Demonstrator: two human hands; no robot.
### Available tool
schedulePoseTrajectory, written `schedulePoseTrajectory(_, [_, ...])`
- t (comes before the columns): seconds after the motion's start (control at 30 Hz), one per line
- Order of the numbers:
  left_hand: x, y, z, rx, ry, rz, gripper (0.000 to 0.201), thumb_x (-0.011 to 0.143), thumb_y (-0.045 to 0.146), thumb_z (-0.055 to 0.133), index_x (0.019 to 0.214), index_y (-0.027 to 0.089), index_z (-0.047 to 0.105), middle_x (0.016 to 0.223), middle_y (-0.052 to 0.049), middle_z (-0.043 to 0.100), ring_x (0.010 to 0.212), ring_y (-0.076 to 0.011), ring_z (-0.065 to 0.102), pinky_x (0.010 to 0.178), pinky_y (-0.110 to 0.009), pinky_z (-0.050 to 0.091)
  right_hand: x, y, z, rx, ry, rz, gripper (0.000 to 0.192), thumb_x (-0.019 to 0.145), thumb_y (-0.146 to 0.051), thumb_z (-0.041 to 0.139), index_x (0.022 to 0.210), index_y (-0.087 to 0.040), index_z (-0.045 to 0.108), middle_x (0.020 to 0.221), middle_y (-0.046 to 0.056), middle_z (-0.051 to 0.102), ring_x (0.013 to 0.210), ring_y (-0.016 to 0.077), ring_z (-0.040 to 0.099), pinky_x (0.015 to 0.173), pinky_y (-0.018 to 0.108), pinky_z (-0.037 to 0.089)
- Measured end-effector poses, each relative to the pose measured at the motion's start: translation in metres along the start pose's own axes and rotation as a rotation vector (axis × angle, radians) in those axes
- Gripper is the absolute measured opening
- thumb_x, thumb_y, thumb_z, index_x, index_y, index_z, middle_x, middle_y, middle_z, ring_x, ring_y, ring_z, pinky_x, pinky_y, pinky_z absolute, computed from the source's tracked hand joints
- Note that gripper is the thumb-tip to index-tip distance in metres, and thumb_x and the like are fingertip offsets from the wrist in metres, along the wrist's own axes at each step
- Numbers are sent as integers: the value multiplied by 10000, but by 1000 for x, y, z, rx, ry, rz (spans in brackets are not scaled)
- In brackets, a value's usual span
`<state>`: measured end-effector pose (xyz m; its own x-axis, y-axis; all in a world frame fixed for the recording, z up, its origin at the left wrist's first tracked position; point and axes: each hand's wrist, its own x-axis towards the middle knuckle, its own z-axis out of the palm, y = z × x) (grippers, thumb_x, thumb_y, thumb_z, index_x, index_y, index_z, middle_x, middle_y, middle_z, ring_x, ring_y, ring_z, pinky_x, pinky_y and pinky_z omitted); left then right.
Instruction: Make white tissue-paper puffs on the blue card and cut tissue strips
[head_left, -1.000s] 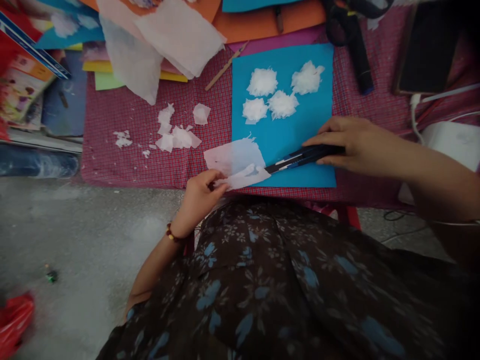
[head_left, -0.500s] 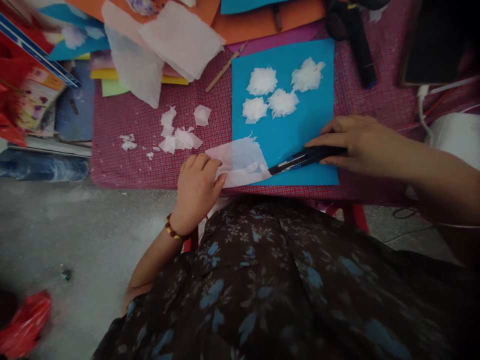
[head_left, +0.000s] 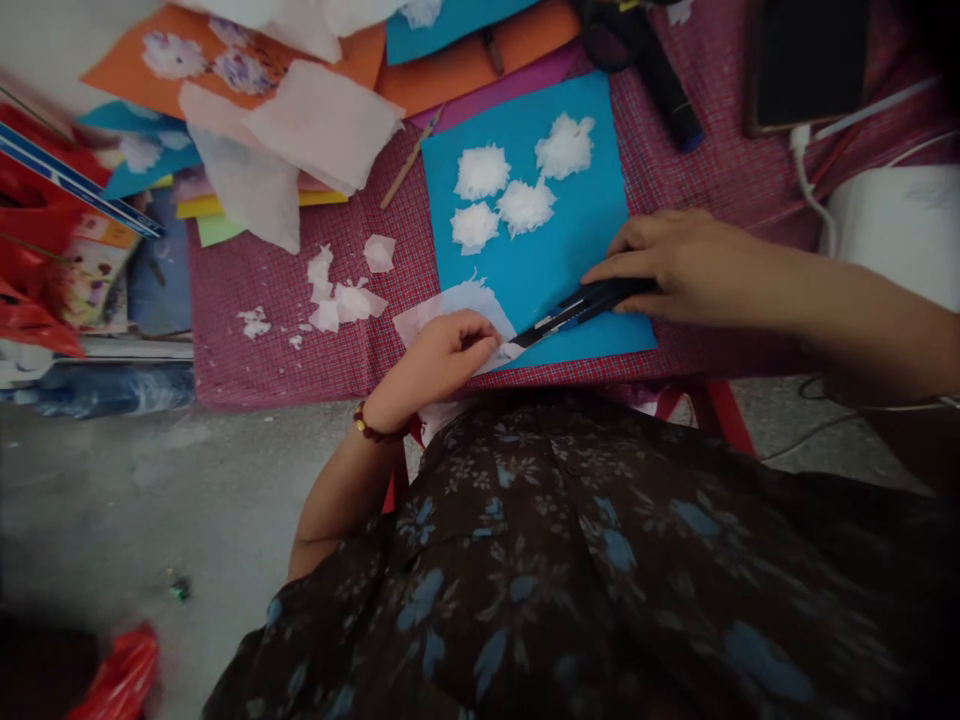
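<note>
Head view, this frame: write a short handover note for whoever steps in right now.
Left hand: pinching the white tissue piece at the near edge of the blue sheet.
Right hand: closed on a dark utility knife, tip against the tissue.
Done: four fluffy white tufts sit on the blue sheet; torn scraps lie on the red checked cloth.
Left: the tissue piece under the knife is not yet shaped into a tuft; spare tissue sheets lie at the far left.

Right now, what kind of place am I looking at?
Probably a home or classroom craft corner. Coloured paper sheets lie piled on a checked tablecloth, and a blue sheet carries white tissue puffs while the hands work with a cutter.
</note>
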<state>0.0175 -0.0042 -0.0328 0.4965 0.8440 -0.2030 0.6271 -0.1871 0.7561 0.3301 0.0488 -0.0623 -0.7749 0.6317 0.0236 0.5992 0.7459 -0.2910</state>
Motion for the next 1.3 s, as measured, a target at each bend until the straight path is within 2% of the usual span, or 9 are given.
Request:
schedulePoseTrajectory(0.1, [0,4,-2,-9,-48,14,268,933,310,538,738,168,652,692,-4,610,636,-116,519,596,-265,405,0,0,0,-16,-2,7,338,886,-326,568,1198,-275,688,1034,92,605,931,261,556,768,372,382])
schedulePoseTrajectory(0.23, [1,3,9,142,54,32,283,827,449,707,799,170,663,749,-8,629,662,-124,538,600,-267,401,1,1,1,-12,-11,8,361,883,-318,579,1223,-259,685,1051,101,606,931,266,551,774,376,383])
schedulePoseTrajectory(0.3, [2,2,16,213,84,49,257,800,413,740,803,171,652,766,-10,628,671,-128,545,606,-269,398,1,1,1,-16,-11,6,360,881,-328,590,1222,-260,686,1052,94,606,924,257,544,781,372,380])
schedulePoseTrajectory(0.4, [4,0,23,227,113,85,157,867,272,649,748,172,630,745,-8,616,659,-121,546,607,-268,393,1,1,1,-39,-24,11,366,878,-319,607,1232,-258,681,1063,93,604,917,246,538,767,360,374])
schedulePoseTrajectory(0.5, [6,-3,23,212,109,118,168,894,185,569,739,173,633,761,-16,633,674,-123,563,629,-272,412,1,-1,-1,-62,-38,17,364,870,-302,624,1225,-249,684,1074,98,607,917,248,547,743,353,378])
schedulePoseTrajectory(0.93, [4,-10,22,112,107,108,95,878,187,605,794,184,649,751,3,665,681,-123,581,655,-268,444,6,-9,1,-6,-6,-3,348,881,-303,628,1221,-246,672,1077,92,602,941,239,525,767,350,346])
schedulePoseTrajectory(1.03, [6,-13,19,249,126,122,96,878,187,598,793,184,642,776,-19,655,731,-152,583,698,-298,458,6,-10,3,-16,2,-5,342,883,-307,622,1215,-245,676,1072,95,596,952,251,522,771,353,340])
schedulePoseTrajectory(1.2, [7,-16,1,505,331,141,103,922,250,576,933,189,658,948,-76,666,942,-230,589,883,-394,452,2,-8,5,0,10,-13,348,882,-300,621,1221,-243,674,1070,98,595,958,255,526,775,356,347])
schedulePoseTrajectory(1.3, [5,-10,-8,490,276,211,242,993,345,479,985,186,662,1013,-80,679,1006,-226,597,944,-397,440,3,-8,5,-6,2,-20,344,879,-296,632,1212,-229,679,1077,102,596,959,253,528,783,356,365])
